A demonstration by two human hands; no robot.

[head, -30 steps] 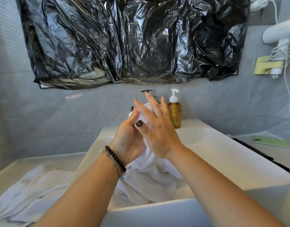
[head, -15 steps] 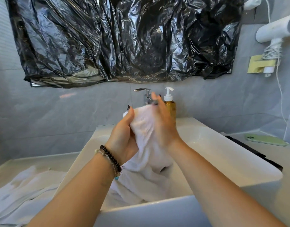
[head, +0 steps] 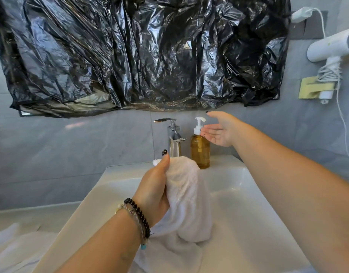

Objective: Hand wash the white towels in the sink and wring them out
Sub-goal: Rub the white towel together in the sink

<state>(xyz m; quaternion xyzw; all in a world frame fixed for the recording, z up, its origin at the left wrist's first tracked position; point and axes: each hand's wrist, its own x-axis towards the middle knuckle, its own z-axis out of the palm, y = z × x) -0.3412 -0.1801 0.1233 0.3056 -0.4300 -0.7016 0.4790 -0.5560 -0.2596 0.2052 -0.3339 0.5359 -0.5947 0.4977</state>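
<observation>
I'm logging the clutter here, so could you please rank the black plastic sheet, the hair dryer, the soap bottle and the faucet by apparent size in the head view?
1. black plastic sheet, by far the largest.
2. hair dryer, partly cut off by the frame edge.
3 and 4. soap bottle and faucet look alike; no ranking.

- The left hand (head: pixel 155 188) has its fingers hidden behind the white towel (head: pixel 189 196)
- The towel covers the faucet (head: pixel 174 137) base
- More white cloth (head: pixel 17 251), left of the sink (head: pixel 248 203), is cut off by the bottom edge
</observation>
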